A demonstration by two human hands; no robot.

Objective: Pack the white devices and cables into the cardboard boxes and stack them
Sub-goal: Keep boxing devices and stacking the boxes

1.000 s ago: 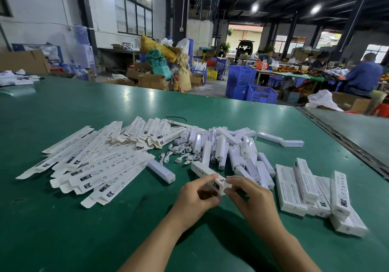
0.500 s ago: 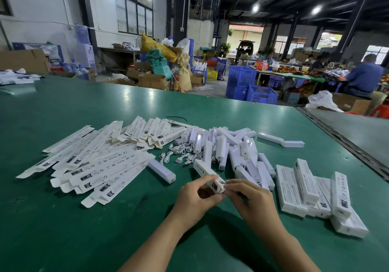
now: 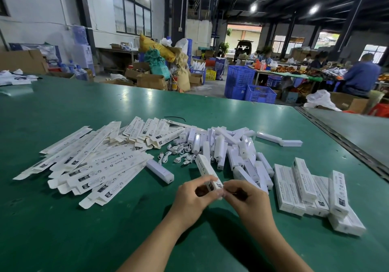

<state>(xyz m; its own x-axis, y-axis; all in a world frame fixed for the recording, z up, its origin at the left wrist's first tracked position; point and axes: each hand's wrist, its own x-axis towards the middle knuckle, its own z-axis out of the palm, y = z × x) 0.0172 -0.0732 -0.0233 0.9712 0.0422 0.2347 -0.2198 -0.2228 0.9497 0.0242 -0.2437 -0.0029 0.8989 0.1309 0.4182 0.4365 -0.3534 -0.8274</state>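
Observation:
A long white cardboard box [image 3: 205, 168] points away from me over the green table [image 3: 63, 229]. My left hand [image 3: 194, 196] grips its near end from the left. My right hand [image 3: 246, 198] pinches the same end from the right. Several flat unfolded boxes [image 3: 94, 164] lie fanned out at the left. A heap of white devices [image 3: 231, 147] sits behind the hands, with small white cables [image 3: 179, 154] beside it. One device [image 3: 160, 167] lies alone left of the held box. Closed packed boxes [image 3: 305, 189] are piled at the right.
Two more white devices [image 3: 280, 140] lie apart at the back right. A dark seam [image 3: 347, 145] runs along the table's right side. Beyond the far edge stand blue crates [image 3: 248, 86], cartons and sacks. People sit at a distant table at the right.
The box's near end has been worked between both hands: the end that stood open a second ago is now closed in under my fingertips. The box has turned more upright, away from me.

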